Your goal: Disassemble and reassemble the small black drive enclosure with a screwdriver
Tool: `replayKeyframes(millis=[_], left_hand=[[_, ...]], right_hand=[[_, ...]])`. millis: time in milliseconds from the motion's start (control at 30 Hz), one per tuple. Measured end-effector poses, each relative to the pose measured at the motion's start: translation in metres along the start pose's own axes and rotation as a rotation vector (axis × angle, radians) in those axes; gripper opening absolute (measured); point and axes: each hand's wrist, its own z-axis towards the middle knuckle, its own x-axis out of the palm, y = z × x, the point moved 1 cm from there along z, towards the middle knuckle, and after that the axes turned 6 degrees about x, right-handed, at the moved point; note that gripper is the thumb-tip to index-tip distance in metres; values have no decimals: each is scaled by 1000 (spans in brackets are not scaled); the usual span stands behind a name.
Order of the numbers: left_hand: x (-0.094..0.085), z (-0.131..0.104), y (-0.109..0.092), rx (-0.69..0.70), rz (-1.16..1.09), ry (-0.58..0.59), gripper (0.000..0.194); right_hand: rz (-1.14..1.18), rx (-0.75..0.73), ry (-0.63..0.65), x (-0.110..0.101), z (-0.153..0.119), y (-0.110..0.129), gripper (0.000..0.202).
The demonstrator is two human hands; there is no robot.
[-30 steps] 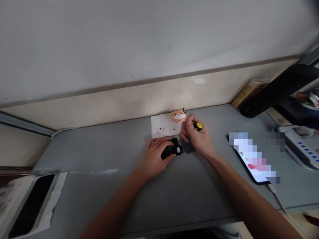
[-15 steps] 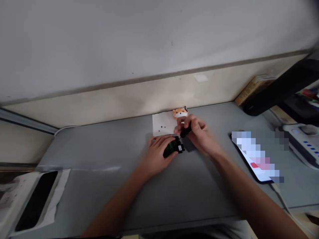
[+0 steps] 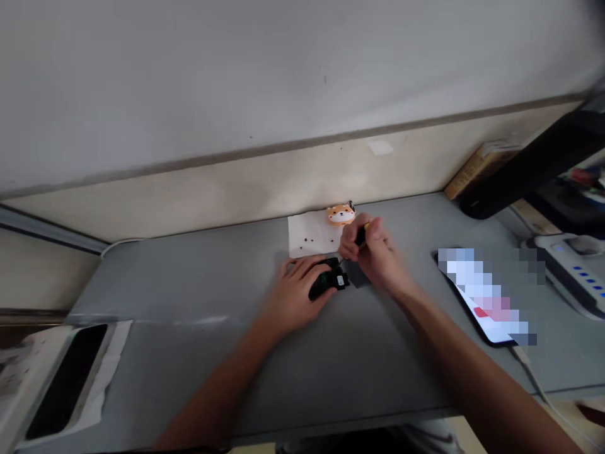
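My left hand (image 3: 299, 287) is closed around a small black device (image 3: 326, 281), which looks like an opened computer mouse. A green circuit board and a white label show on it; the fingers cover part of it. In my right hand (image 3: 373, 252) is a screwdriver (image 3: 361, 237) with a black handle and a yellow end. Its thin shaft points down and left to the device's upper right side; whether the tip touches cannot be made out. Under that hand lies a flat dark piece (image 3: 362, 275). Several tiny dark screws (image 3: 305, 239) rest on a white paper (image 3: 297, 228) behind the device.
An orange-and-white animal-face case (image 3: 341, 214) sits on the paper's back right corner. On the right are a lit phone (image 3: 486, 315), its cable (image 3: 532, 372), a power strip (image 3: 583, 271) and a black cylinder (image 3: 524, 164). Another dark phone-shaped slab (image 3: 69, 381) lies left. A wall closes the back.
My right hand has turned about the screwdriver, so the handle stands more upright and its yellow end shows. A small dark screw near the right fingers is now uncovered. The left hand stays put.
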Motion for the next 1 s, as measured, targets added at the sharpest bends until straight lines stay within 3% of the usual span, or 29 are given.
replayKeyframes(millis=[167, 433, 700, 800, 900, 1000], left_hand=[[-1, 0, 0, 34, 15, -28, 16], [-3, -1, 2, 73, 75, -2, 17], [-6, 0, 5, 110, 95, 8, 19], [-5, 0, 4, 83, 78, 11, 17], [-5, -1, 4, 67, 75, 2, 17], [-4, 0, 5, 84, 77, -3, 16]], right_hand=[[58, 50, -24, 1, -1, 7, 37], [-128, -12, -86, -5, 0, -1, 48], [92, 75, -64, -5, 0, 9, 45], [72, 97, -10, -8, -2, 6, 55], [-19, 37, -23, -8, 0, 2, 49], [38, 22, -40, -5, 3, 4, 45]])
